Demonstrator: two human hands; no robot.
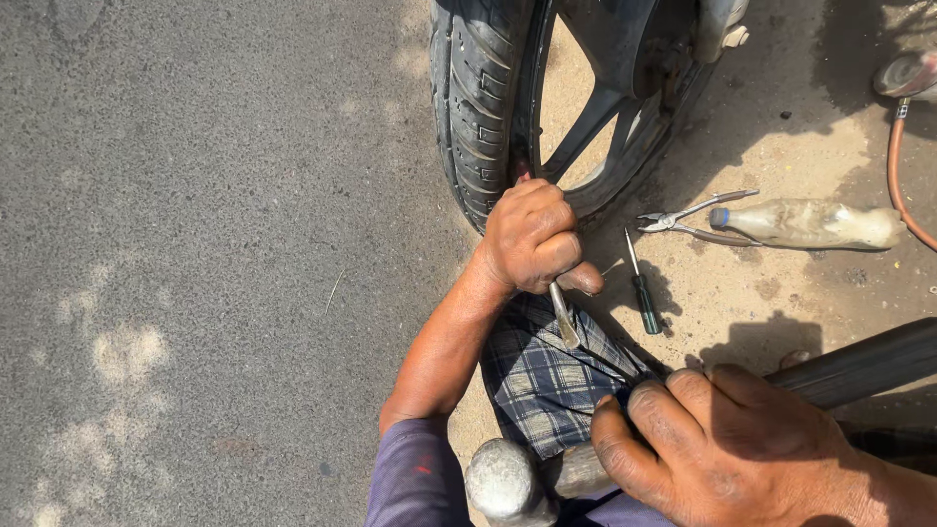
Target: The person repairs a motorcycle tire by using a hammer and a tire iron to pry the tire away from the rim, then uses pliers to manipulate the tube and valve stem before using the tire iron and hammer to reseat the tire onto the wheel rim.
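My left hand [532, 239] is closed round a flat metal lever [563, 317] whose upper end is pushed in where the black tyre [478, 107] meets the wheel rim [605, 185]. The lever's lower end sticks out below my fist. My right hand [722, 449] at the bottom right grips the handle of a hammer, close to its head. The rounded metal hammer head [503, 478] points left, over my lap. A checked cloth [556, 376] lies between the two hands.
On the sandy ground right of the wheel lie a pair of pliers [693, 220], a dusty plastic bottle [810, 224] and a green-handled screwdriver [644, 293]. An orange hose [893, 176] runs down the right edge. A black tube [869, 361] crosses behind my right hand. Grey asphalt [195, 244] lies to the left.
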